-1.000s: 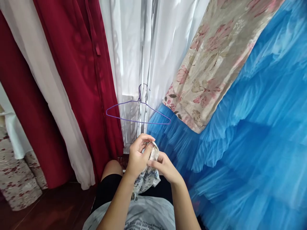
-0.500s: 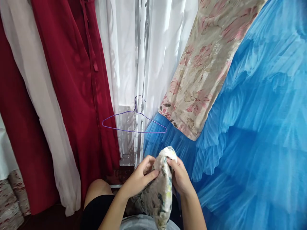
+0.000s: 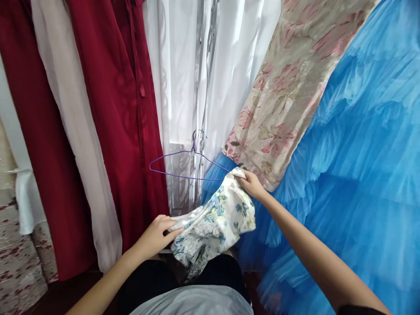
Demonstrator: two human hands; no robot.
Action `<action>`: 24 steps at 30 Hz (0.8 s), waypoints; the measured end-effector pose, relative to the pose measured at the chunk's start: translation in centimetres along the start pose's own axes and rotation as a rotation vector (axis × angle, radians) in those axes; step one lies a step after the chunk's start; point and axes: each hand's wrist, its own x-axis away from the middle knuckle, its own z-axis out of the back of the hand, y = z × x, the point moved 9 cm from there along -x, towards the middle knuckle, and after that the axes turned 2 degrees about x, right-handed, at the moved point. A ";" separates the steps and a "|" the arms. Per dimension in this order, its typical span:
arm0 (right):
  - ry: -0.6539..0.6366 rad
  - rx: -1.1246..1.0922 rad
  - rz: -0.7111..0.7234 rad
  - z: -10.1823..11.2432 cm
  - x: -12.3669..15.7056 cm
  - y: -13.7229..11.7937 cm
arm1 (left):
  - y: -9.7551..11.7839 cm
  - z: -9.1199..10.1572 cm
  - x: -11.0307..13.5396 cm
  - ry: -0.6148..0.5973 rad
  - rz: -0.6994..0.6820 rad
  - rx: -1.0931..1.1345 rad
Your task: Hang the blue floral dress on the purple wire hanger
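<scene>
Stretched between my hands is a white garment [image 3: 226, 210] with a blue and yellow floral print; its lower part hangs bunched over my lap. My left hand [image 3: 159, 236] pinches its left edge between thumb and fingers. Higher up, my right hand [image 3: 252, 183] grips its upper right corner beside the end of a purple wire hanger [image 3: 173, 174]. That hanger hangs by its hook in front of white curtains, and the garment hides its right end. Whether the cloth touches the hanger I cannot tell.
Dark red garments [image 3: 111, 131] and a pale one [image 3: 85, 144] hang at the left. A beige floral garment [image 3: 278, 109] and a blue ruffled tulle dress [image 3: 354, 197] hang at the right. A thin metal pole [image 3: 198, 87] stands in the middle. Red-flowered fabric [image 3: 19, 249] is at lower left.
My hands have spread apart, the right going up and outward to the hanger's right end, the left moving left. The bunched garment is now opened out between them. The view has shifted slightly.
</scene>
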 end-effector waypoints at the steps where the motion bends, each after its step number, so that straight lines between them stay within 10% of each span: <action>1: 0.034 -0.023 -0.019 0.0 -1.7 0.6 | 1.0 0.1 -1.0 -0.012 -0.042 -0.034; 7: -0.045 -0.101 -0.207 -4.0 -8.9 2.3 | 5.3 -1.8 -3.9 -0.070 -0.139 -0.107; 12: -0.265 -0.192 -0.411 -7.3 -8.7 3.5 | 6.2 -1.3 -2.5 -0.066 -0.168 -0.229; 24: -0.530 -0.383 -0.551 -8.1 -6.1 3.4 | -4.3 8.5 -8.9 -0.335 0.010 -0.531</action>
